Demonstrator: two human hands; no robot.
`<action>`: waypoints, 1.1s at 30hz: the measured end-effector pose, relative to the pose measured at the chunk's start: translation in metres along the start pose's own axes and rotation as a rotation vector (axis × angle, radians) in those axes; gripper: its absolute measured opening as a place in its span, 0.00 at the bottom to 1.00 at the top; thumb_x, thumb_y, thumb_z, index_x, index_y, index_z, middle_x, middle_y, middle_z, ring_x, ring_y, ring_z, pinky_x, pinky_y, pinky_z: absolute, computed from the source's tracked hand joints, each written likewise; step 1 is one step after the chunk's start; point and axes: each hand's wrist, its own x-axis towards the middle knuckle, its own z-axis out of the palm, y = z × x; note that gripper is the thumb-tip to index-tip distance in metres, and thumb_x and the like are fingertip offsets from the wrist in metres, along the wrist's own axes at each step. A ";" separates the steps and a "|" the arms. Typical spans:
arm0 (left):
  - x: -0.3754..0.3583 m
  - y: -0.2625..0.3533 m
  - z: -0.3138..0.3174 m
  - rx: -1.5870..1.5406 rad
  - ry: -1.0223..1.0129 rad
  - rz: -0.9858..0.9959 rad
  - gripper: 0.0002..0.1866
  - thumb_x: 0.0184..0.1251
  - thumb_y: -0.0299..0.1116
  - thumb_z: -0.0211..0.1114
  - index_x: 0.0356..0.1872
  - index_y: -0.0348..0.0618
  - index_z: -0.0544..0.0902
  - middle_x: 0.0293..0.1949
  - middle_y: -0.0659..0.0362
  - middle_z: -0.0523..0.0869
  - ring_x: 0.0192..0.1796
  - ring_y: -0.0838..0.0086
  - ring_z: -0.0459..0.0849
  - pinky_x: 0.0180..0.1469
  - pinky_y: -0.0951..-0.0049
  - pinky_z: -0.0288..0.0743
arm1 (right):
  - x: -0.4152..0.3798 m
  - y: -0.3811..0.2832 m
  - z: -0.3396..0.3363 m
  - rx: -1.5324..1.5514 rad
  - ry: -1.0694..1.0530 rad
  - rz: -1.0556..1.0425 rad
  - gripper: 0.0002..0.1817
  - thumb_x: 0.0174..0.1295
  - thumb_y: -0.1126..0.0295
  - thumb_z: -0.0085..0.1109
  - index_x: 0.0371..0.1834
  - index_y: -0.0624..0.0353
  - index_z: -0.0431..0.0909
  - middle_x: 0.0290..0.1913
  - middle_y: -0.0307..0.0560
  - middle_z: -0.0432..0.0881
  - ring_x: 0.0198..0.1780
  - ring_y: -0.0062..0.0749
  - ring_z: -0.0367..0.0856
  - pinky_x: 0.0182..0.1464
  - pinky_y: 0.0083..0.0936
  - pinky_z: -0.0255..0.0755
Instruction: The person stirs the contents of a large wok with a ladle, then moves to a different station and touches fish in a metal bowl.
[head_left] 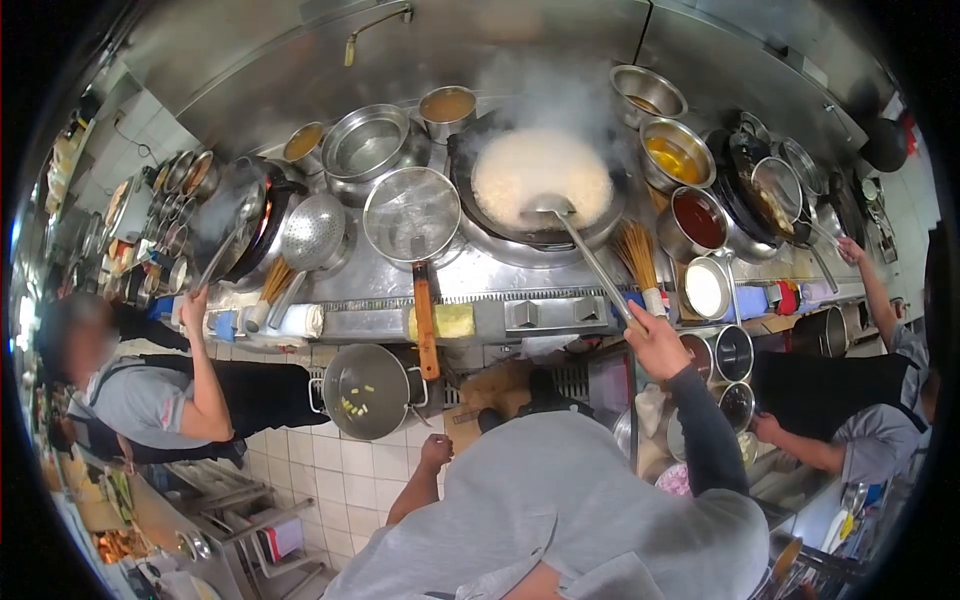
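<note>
My right hand [660,345] grips the long handle of a ladle [590,255]. The ladle's bowl rests at the near edge of a wok [462,205] full of pale, steaming, frothy liquid [540,170]. Low at my side, my left hand [437,452] is curled into a loose fist, with nothing visible in it. Near it stands a deep pot [375,400] with a few small pale-green pieces at the bottom. A wooden-handled mesh strainer [412,215] lies left of the wok, its handle overhanging the counter's front edge.
A perforated skimmer [313,230] and bamboo brushes [635,250] flank the burner. Bowls of yellow liquid [675,160] and red sauce [698,218] stand right. Co-workers handle woks on both sides: one person's arm [205,390] left, another's hand [852,250] right.
</note>
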 end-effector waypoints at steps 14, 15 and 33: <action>-0.010 0.002 0.010 -0.004 0.086 0.011 0.06 0.53 0.26 0.54 0.33 0.40 0.71 0.20 0.59 0.76 0.19 0.75 0.74 0.17 0.78 0.67 | 0.087 0.040 0.048 0.014 0.120 -0.101 0.24 0.52 0.68 0.51 0.55 0.61 0.65 0.38 0.67 0.74 0.42 0.57 0.73 0.44 0.37 0.67; -0.013 0.002 0.010 0.009 0.089 0.015 0.06 0.54 0.26 0.54 0.33 0.40 0.71 0.20 0.59 0.76 0.19 0.75 0.74 0.18 0.78 0.67 | 0.091 0.037 0.048 0.018 0.124 -0.094 0.24 0.52 0.68 0.51 0.55 0.61 0.66 0.38 0.67 0.74 0.41 0.57 0.73 0.44 0.38 0.67; -0.061 0.044 0.031 0.127 0.168 0.056 0.08 0.52 0.28 0.57 0.32 0.36 0.73 0.22 0.57 0.78 0.22 0.75 0.76 0.24 0.76 0.72 | 0.168 0.040 0.069 -0.072 0.282 -0.091 0.26 0.52 0.66 0.50 0.57 0.59 0.63 0.39 0.63 0.76 0.43 0.53 0.74 0.47 0.37 0.66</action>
